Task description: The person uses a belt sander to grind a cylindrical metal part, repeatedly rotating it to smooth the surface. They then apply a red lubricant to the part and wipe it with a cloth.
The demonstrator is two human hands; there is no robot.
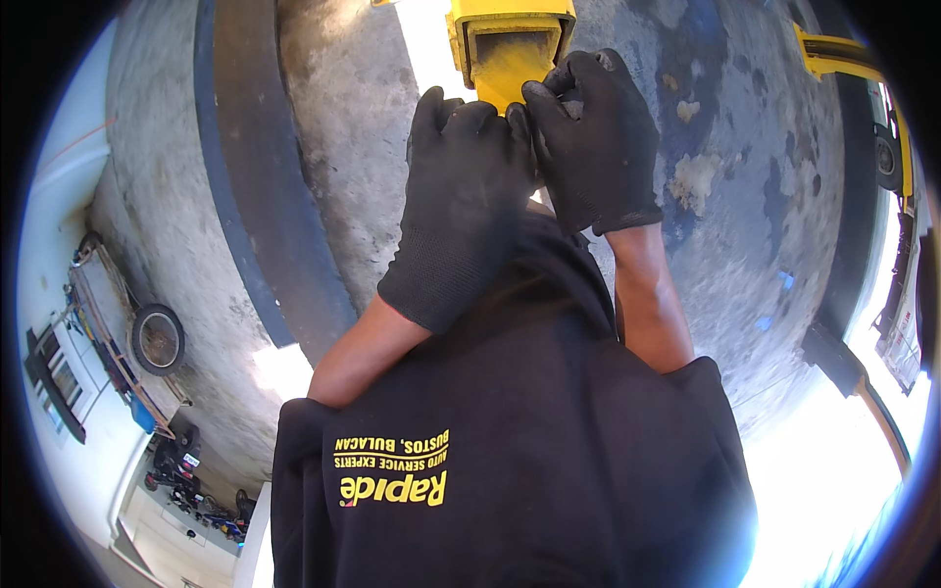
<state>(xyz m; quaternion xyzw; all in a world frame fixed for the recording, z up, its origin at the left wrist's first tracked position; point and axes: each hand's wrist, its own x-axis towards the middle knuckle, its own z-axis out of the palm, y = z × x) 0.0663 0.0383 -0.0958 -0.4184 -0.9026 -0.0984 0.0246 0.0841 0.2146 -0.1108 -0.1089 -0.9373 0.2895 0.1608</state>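
Both my hands wear black knit work gloves and are raised close together in front of my chest. My left hand point(463, 191) is closed, its fingers curled away from view. Beside it my right hand point(600, 142) is closed too, its thumb and bent fingers next to my left fingertips. Whatever lies between the fingers is too small or hidden to name. Just beyond the hands stands a yellow metal piece point(511, 61) with a box-like opening, its inside worn and dusty. The right fingers overlap its near edge; I cannot tell whether they touch it.
A long dark metal runway point(265, 167) crosses the stained concrete floor point(706, 245) on the left. Yellow metal arms point(843, 57) and a vehicle wheel point(887, 157) show at the far right. A cart with a spoked wheel point(158, 339) and motorcycles point(176, 461) stand at the left.
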